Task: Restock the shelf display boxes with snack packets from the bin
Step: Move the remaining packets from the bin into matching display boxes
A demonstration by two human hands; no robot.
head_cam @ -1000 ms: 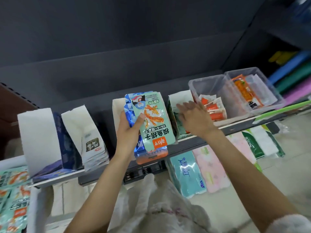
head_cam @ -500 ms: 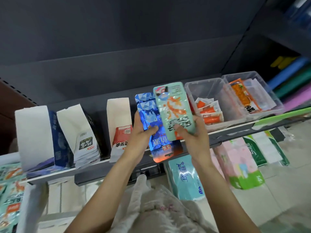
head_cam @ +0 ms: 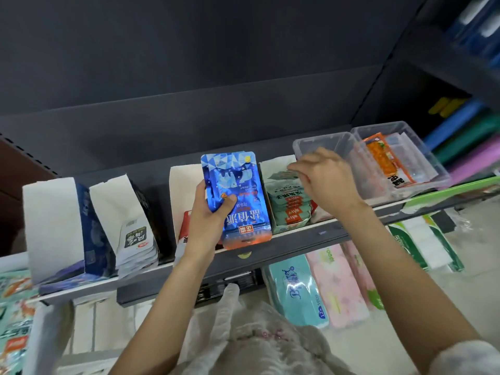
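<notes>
Now resting in the display box (head_cam: 281, 169), the green packet (head_cam: 288, 197); right hand (head_cam: 322, 182) loosely curled above, holding nothing. Still gripping the blue packets (head_cam: 235, 201) with the left hand (head_cam: 208, 220), probably restocking those next.

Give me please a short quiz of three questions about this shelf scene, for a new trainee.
1. True or false: the left hand holds blue packets.
2. Where is the right hand? A) on the floor packs B) above the green packets in their display box C) inside the far clear bin
3. Fill in: the clear bin at the far right holds an ______ packet.

Key: 1 true; 2 B; 3 orange.
</notes>
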